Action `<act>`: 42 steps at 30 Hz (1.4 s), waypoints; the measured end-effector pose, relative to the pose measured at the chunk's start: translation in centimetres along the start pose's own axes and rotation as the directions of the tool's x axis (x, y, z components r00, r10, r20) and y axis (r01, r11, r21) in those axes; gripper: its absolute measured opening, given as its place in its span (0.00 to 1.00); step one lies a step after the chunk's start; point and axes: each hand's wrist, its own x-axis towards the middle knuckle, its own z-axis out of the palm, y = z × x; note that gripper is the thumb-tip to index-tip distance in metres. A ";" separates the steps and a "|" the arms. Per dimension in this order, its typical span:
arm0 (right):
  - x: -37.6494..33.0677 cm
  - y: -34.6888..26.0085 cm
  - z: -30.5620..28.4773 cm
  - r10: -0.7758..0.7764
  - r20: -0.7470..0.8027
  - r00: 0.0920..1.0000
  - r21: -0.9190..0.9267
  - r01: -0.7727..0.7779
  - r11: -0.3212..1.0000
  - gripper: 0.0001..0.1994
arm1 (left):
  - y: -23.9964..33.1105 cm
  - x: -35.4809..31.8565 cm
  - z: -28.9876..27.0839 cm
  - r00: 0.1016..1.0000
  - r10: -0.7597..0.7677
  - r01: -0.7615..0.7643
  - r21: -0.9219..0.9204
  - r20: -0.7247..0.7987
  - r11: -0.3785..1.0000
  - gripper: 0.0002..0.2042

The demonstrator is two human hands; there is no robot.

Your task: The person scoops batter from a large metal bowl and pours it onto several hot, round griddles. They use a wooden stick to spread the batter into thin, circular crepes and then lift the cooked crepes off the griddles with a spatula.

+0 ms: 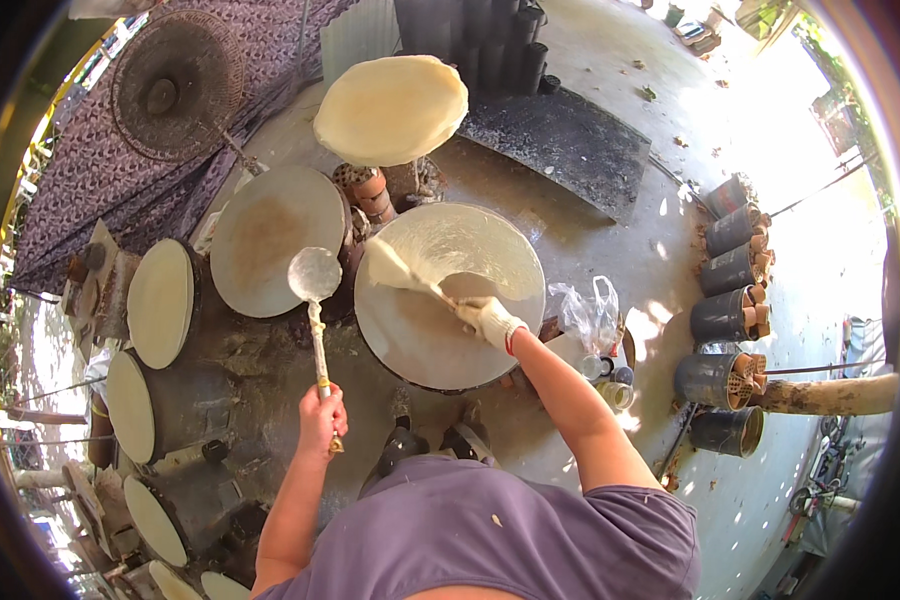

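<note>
While the gloved right hand [492, 322] is closed around a spreader tool [402, 272], its flat white blade lies on the large round griddle [450, 295], up and to the left of the fist. The left hand [320, 418] is closed around the handle of a ladle [314, 275], whose bowl hovers between this griddle and the neighbouring round plate [270, 238].

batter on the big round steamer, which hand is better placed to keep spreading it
Right. The gloved right hand already holds the flat spreader on the wet batter. The left hand holds the ladle, lifted off beside the rim.
</note>
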 end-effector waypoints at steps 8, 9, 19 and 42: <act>1.9 2.0 -5.9 0.040 -0.364 0.930 0.366 0.104 0.925 0.17 | -6.0 1.7 0.4 0.912 0.397 -0.231 0.927 0.101 0.296 0.11; 1.8 1.4 -4.9 -0.029 -0.229 0.973 0.226 0.082 0.971 0.16 | -6.7 1.0 0.2 0.914 0.387 -0.219 0.950 0.122 0.220 0.12; 0.4 4.7 -7.8 0.140 -0.059 0.988 0.011 -0.140 0.990 0.17 | -11.9 -9.0 -1.5 0.960 0.269 -0.105 0.992 0.084 0.067 0.14; -16.9 13.3 14.6 0.183 -0.107 0.977 0.776 -0.033 0.630 0.24 | -5.4 -8.6 -9.7 0.879 0.313 -0.407 0.224 0.361 0.885 0.11</act>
